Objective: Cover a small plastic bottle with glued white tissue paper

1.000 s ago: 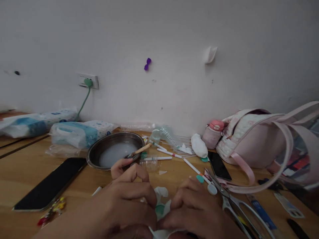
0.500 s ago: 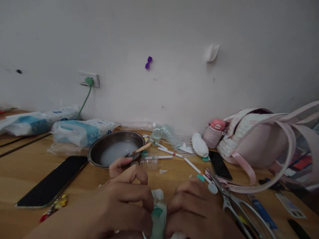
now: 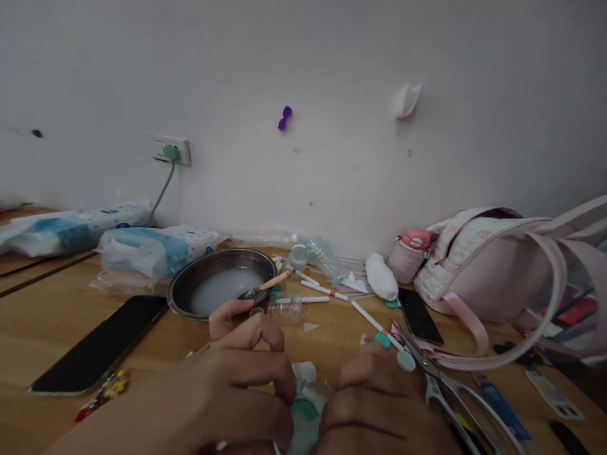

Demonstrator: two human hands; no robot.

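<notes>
While clasping one greenish piece (image 3: 304, 411) between left hand (image 3: 237, 385) and right hand (image 3: 372, 401), bares more green than earlier; faces one bowl (image 3: 186, 284) at their eleven o'clock.

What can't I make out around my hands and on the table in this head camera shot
All in the head view:
- Full shape of the translucent greenish piece: covered by the left hand and right hand, cut off by the bottom edge.
- Right fingertips: hidden behind the knuckles.
- Scissors' handle ends: cut off by the bottom edge.
- Print on the blue strip: too small.
</notes>
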